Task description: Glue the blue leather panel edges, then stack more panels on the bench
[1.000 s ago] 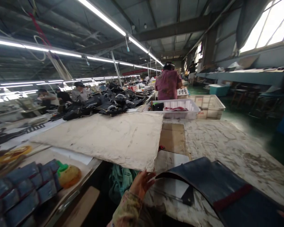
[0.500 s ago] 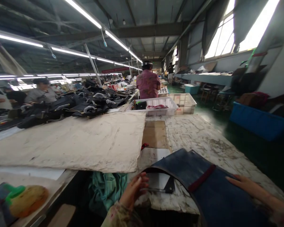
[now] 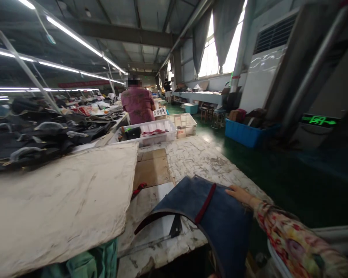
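Observation:
A large dark blue, leather-like panel (image 3: 227, 227) with a curved cut edge lies partly on the worn worktable and hangs over its near edge. A dark red strip (image 3: 205, 204) crosses it. My right hand (image 3: 240, 194) grips the panel's right edge, fingers on its upper face and arm reaching in from the right. Of my left hand (image 3: 213, 275) only a sliver of skin shows at the bottom edge, beside the panel; its fingers are hidden. Under the curved edge are a pale sheet (image 3: 159, 228) and a small black piece with a snap (image 3: 176, 227).
Left lies a thick cream board (image 3: 75, 193), with green cloth (image 3: 89, 262) below it and black pieces (image 3: 46, 133) behind. White crates (image 3: 159, 129) stand at the table's far end, near a person in a purple top (image 3: 137, 102). A blue bin (image 3: 243, 133) sits on the floor.
The view has swung right. My left hand has dropped from the curved edge to the bottom of the picture. My right hand has shifted from the panel's face to its edge.

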### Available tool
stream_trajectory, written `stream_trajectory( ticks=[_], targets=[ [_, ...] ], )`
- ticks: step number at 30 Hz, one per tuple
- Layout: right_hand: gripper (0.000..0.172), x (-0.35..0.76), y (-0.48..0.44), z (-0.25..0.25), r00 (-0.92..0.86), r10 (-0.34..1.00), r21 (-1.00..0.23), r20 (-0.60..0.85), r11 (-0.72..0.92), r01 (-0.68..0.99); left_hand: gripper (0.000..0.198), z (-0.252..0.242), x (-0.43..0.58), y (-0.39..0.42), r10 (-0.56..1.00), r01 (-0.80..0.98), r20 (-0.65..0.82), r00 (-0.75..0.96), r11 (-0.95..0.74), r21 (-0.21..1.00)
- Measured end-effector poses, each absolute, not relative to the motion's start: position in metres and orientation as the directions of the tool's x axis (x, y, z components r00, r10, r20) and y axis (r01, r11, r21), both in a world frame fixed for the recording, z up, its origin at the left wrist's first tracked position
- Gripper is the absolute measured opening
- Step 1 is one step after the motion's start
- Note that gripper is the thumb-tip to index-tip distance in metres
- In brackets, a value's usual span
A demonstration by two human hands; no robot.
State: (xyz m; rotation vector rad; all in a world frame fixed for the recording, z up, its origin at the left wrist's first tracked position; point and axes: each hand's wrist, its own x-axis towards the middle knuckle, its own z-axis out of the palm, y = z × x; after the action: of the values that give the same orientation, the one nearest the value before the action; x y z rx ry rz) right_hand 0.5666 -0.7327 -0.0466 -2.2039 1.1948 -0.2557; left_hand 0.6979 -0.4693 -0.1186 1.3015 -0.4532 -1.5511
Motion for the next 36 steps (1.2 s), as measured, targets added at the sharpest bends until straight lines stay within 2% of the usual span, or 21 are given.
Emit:
stream_trajectory(
  ticks=[3, 6, 9, 11, 13, 14, 16, 20, 29, 32, 36],
  targets=[
    [0.024, 0.570, -0.734, -0.049, 0.581, -0.807, -0.616, -0.108, -0.404, -0.676, 0.052, -0.130, 0.675, -0.456, -0.881, 0.385, -0.473, -0.001, -0.436, 0.813],
    [0.025, 0.573, -0.746, -0.050, 0.547, -0.833, -0.620, -0.078, -0.390, -0.681, 0.065, -0.134, 0.664, -0.451, -0.900, 0.333, -0.427, -0.089, -0.431, 0.839],
    [0.030, 0.567, -0.771, -0.047, 0.468, -0.882, -0.610, -0.046, -0.347, -0.713, 0.068, -0.115, 0.674, -0.469, -0.949, 0.276, -0.308, -0.066, -0.314, 0.909],
    [0.035, 0.555, -0.791, -0.047, 0.386, -0.922, -0.598, -0.037, -0.289, -0.747, 0.049, -0.089, 0.694, -0.493, -0.973, 0.112, -0.227, 0.045, -0.221, 0.969],
    [0.038, 0.540, -0.808, -0.050, 0.289, -0.956, -0.583, -0.044, -0.210, -0.784, 0.021, -0.061, 0.720, -0.523, -0.965, -0.287, -0.143, 0.218, -0.203, 0.936],
    [0.038, 0.533, -0.815, -0.054, 0.246, -0.968, -0.575, -0.057, -0.169, -0.800, 0.012, -0.050, 0.733, -0.538, -0.957, -0.358, -0.113, 0.267, -0.207, 0.911],
    [0.034, 0.523, -0.825, -0.062, 0.184, -0.978, -0.557, -0.099, -0.099, -0.825, 0.008, -0.037, 0.752, -0.563, -0.944, -0.436, -0.088, 0.317, -0.228, 0.870],
    [0.021, 0.520, -0.838, -0.075, 0.128, -0.979, -0.538, -0.159, -0.023, -0.843, 0.012, -0.044, 0.766, -0.592, -0.936, -0.492, -0.114, 0.332, -0.275, 0.826],
    [0.032, 0.538, -0.858, -0.075, 0.007, -0.999, -0.589, -0.032, 0.014, -0.808, 0.018, -0.081, 0.754, -0.625, -0.930, -0.576, -0.126, 0.346, -0.316, 0.754],
    [0.037, 0.540, -0.859, -0.062, 0.012, -0.999, -0.629, 0.050, -0.041, -0.776, 0.020, -0.095, 0.750, -0.633, -0.925, -0.591, -0.126, 0.358, -0.329, 0.737],
    [0.037, 0.521, -0.847, -0.015, 0.119, -0.976, -0.679, 0.181, -0.212, -0.703, 0.028, -0.105, 0.751, -0.634, -0.939, -0.618, -0.095, 0.331, -0.292, 0.730]
  ],
)
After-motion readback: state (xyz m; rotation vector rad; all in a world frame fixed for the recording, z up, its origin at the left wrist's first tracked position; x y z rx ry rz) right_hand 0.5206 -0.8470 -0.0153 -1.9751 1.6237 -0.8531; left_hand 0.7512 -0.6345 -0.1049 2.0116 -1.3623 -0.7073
